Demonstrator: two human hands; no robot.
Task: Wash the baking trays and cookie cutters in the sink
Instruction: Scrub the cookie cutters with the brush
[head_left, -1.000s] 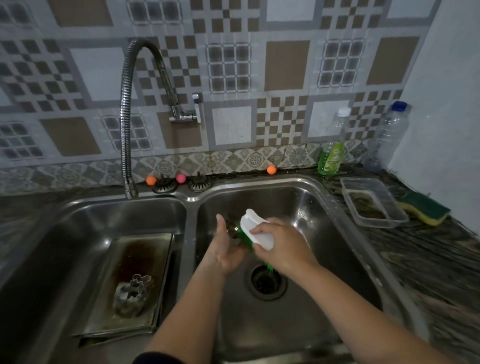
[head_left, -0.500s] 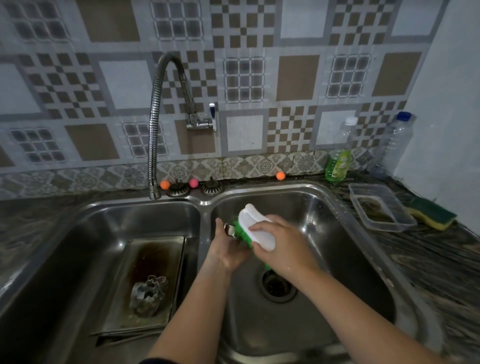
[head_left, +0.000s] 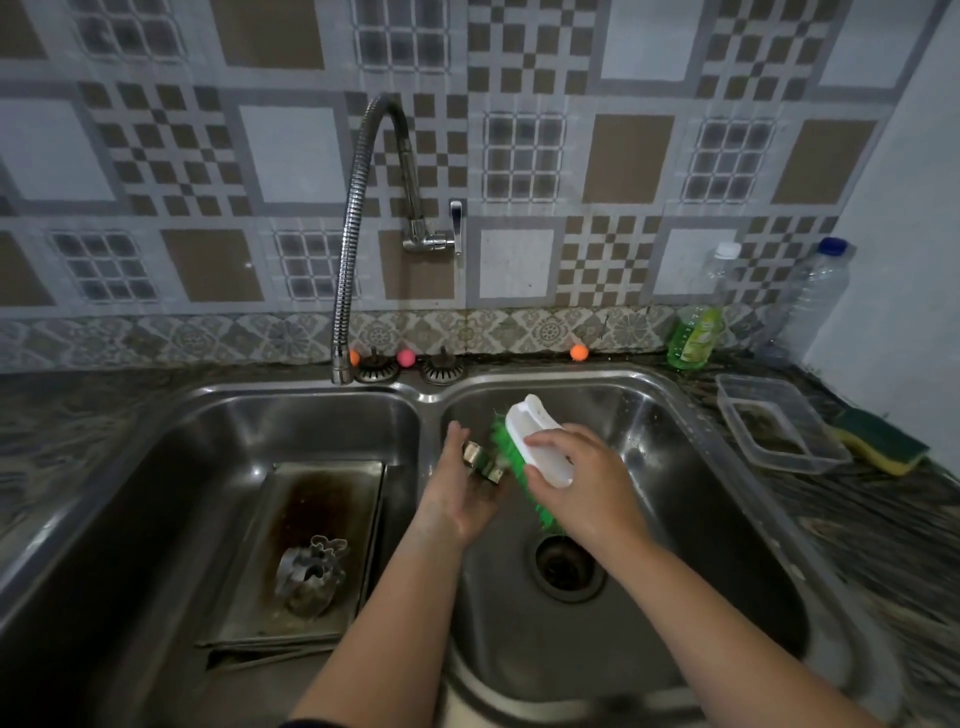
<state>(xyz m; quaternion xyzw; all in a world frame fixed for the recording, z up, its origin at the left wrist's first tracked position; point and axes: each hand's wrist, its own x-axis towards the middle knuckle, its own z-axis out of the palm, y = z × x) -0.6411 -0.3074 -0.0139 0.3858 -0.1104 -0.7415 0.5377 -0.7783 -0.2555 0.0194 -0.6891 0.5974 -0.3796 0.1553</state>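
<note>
Two steel basins are set side by side in the sink (head_left: 431, 397). In the left basin a stack of flat rectangular baking trays (head_left: 306, 551) is laid, the top one stained dark brown along its middle, its long axis running from the near edge toward the wall. A cluster of shiny scalloped metal cookie cutters (head_left: 310, 574) is seen resting on that top tray, toward its near end. Over the right basin, above the drain (head_left: 569, 569), a small metal cutter (head_left: 480, 463) is gripped in the fingers of the left hand (head_left: 460, 493). A scrubbing brush (head_left: 530, 457), white plastic back and green bristles, is clasped by the right hand (head_left: 582, 483); its long axis is angled from the far left down toward the drain, bristles turned to the cutter. On the table's right edge a clear plastic container (head_left: 779, 431) holding murky residue is noted beside a yellow-green sponge (head_left: 883, 441).
</note>
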